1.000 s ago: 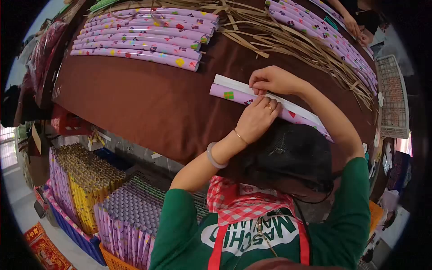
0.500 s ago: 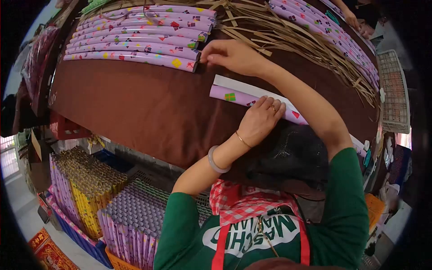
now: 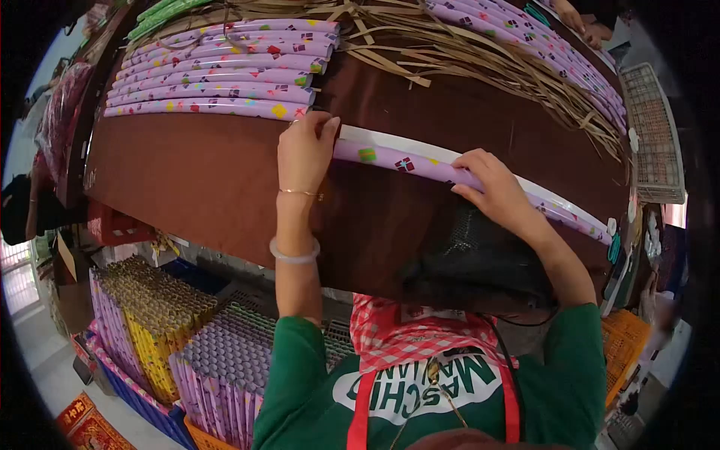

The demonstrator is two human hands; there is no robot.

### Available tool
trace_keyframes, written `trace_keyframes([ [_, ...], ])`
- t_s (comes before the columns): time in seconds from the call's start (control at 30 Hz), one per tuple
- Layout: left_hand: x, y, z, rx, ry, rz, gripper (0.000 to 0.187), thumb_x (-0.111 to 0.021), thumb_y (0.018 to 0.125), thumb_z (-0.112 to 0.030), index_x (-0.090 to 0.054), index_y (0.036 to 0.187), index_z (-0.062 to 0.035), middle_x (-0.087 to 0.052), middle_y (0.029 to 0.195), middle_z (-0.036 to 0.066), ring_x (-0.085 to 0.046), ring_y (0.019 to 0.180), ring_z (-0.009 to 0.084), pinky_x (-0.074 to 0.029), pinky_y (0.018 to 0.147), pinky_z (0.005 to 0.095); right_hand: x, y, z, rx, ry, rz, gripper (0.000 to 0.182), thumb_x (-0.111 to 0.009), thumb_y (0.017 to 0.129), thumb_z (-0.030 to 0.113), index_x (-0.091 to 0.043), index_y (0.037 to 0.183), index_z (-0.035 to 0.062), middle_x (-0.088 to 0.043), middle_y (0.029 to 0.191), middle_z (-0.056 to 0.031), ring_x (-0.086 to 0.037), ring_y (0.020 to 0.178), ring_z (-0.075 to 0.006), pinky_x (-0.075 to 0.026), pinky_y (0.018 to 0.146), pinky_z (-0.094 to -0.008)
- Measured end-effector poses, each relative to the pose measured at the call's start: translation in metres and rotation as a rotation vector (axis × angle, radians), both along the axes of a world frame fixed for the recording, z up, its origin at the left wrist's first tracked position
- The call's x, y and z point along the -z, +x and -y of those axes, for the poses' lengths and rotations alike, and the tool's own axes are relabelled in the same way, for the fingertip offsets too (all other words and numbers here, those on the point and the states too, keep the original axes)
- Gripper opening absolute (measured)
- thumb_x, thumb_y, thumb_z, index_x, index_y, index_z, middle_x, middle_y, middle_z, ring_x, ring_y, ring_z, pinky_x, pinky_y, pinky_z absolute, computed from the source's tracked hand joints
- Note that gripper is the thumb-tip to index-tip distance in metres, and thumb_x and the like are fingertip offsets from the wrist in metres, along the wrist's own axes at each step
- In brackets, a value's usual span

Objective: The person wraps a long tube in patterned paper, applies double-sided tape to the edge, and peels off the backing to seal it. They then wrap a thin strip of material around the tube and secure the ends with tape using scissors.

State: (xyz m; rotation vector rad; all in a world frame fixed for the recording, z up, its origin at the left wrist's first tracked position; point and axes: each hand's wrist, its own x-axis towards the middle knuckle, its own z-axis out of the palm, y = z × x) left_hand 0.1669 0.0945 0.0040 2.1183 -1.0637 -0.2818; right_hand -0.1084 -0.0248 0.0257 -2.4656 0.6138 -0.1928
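A lilac wrapping paper roll [image 3: 420,166] with a gift-box print lies slanting across the brown cloth [image 3: 202,172], a white strip [image 3: 397,142] showing along its far side. My right hand [image 3: 491,187] curves over the roll right of its middle, fingers on the far side and thumb on the near side. At the roll's left end is my left hand [image 3: 302,154], its fingers bent and closed; whatever sits between the fingertips is hidden. Just beyond that hand, several finished lilac rolls [image 3: 217,75] lie side by side.
Tan flat strips [image 3: 480,71] lie in a loose heap along the back. More lilac rolls [image 3: 540,56] are at the right rear, near another person's hand [image 3: 592,34]. A white basket [image 3: 652,127] stands right; bundled upright rolls [image 3: 225,367] fill crates at lower left.
My left hand has moved from the roll's middle to its left end. My right hand has come back from the finished rolls' ends and now rests on the roll.
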Motion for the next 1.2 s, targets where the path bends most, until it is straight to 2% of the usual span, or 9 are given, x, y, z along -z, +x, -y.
trace_keyframes([
  [0.07, 0.000, 0.010, 0.003, 0.055, 0.136, -0.281, 0.027, -0.065, 0.081, -0.023, -0.065, 0.090, 0.0026, -0.065, 0.071, 0.014, -0.060, 0.052, 0.0218, -0.048, 0.052, 0.0327, 0.004, 0.001, -0.004, -0.005, -0.036, 0.013, 0.031, -0.068, 0.074, 0.009, -0.053, 0.101, 0.0064, -0.052, 0.100, -0.0090, -0.052, 0.095, -0.0305, -0.044, 0.080, -0.0388],
  [0.27, 0.009, 0.016, 0.007, 0.134, 0.125, -0.525, 0.022, -0.063, 0.081, -0.018, -0.064, 0.088, 0.0033, -0.062, 0.066, 0.007, -0.054, 0.047, 0.0100, -0.044, 0.046, 0.0245, 0.006, 0.001, -0.012, 0.015, -0.096, 0.013, 0.032, -0.068, 0.073, 0.008, -0.053, 0.101, 0.0060, -0.051, 0.102, -0.0087, -0.051, 0.096, -0.0296, -0.043, 0.082, -0.0391],
  [0.5, 0.019, 0.013, 0.002, 0.185, -0.016, -0.396, 0.021, -0.062, 0.080, -0.018, -0.063, 0.084, 0.0025, -0.062, 0.070, 0.009, -0.057, 0.065, 0.0149, -0.045, 0.063, 0.0290, -0.005, 0.007, -0.015, 0.025, -0.103, -0.035, 0.033, -0.068, 0.072, 0.007, -0.053, 0.101, 0.0042, -0.052, 0.102, -0.0105, -0.051, 0.097, -0.0301, -0.042, 0.083, -0.0374],
  [0.6, 0.026, 0.013, 0.004, 0.192, -0.139, -0.608, 0.018, -0.062, 0.081, -0.016, -0.061, 0.087, 0.0018, -0.064, 0.074, 0.008, -0.057, 0.068, 0.0120, -0.045, 0.062, 0.0267, -0.014, 0.022, -0.008, -0.026, -0.217, -0.152, 0.025, -0.067, 0.076, 0.015, -0.055, 0.097, 0.0074, -0.053, 0.097, -0.0082, -0.053, 0.091, -0.0281, -0.044, 0.077, -0.0366],
  [0.67, 0.033, 0.013, 0.007, 0.178, -0.167, -0.628, 0.019, -0.063, 0.081, -0.014, -0.060, 0.089, 0.0026, -0.064, 0.076, 0.009, -0.058, 0.069, 0.0118, -0.046, 0.062, 0.0259, -0.016, 0.051, -0.001, -0.110, -0.266, 0.028, 0.018, -0.065, 0.078, 0.018, -0.058, 0.091, 0.0080, -0.055, 0.091, -0.0081, -0.054, 0.084, -0.0278, -0.045, 0.073, -0.0365],
  [0.8, 0.022, 0.011, 0.006, 0.142, -0.190, -0.656, 0.026, -0.064, 0.079, -0.008, -0.055, 0.100, 0.0061, -0.066, 0.083, 0.012, -0.060, 0.071, 0.0121, -0.047, 0.062, 0.0239, -0.003, 0.119, 0.006, -0.112, -0.084, 0.293, 0.017, -0.063, 0.080, 0.011, -0.057, 0.094, 0.0046, -0.059, 0.093, -0.0079, -0.057, 0.089, -0.0248, -0.045, 0.078, -0.0331],
  [0.9, 0.022, 0.014, 0.006, 0.141, -0.209, -0.801, 0.032, -0.063, 0.078, -0.006, -0.052, 0.105, 0.0082, -0.066, 0.085, 0.012, -0.061, 0.072, 0.0130, -0.048, 0.063, 0.0236, 0.008, 0.151, 0.006, -0.040, 0.150, 0.138, 0.017, -0.061, 0.082, 0.010, -0.055, 0.096, 0.0031, -0.059, 0.089, -0.0077, -0.058, 0.084, -0.0200, -0.045, 0.078, -0.0304],
  [0.93, 0.025, 0.018, 0.006, 0.184, -0.199, -0.781, 0.033, -0.063, 0.078, -0.004, -0.051, 0.106, 0.0082, -0.066, 0.087, 0.013, -0.062, 0.074, 0.0145, -0.049, 0.064, 0.0241, 0.010, 0.156, 0.006, -0.010, 0.307, 0.090, 0.016, -0.060, 0.082, 0.009, -0.054, 0.096, 0.0034, -0.059, 0.085, -0.0058, -0.056, 0.079, -0.0140, -0.045, 0.074, -0.0278],
  [1.2, 0.033, 0.022, 0.004, 0.192, -0.194, -0.782, 0.037, -0.067, 0.072, -0.007, -0.055, 0.102, 0.0088, -0.067, 0.088, 0.014, -0.065, 0.078, 0.0165, -0.051, 0.067, 0.0255, 0.030, 0.160, 0.015, 0.006, 0.502, 0.122, 0.012, -0.061, 0.082, 0.006, -0.051, 0.089, 0.0043, -0.054, 0.082, 0.0012, -0.050, 0.076, -0.0057, -0.043, 0.069, -0.0220],
])
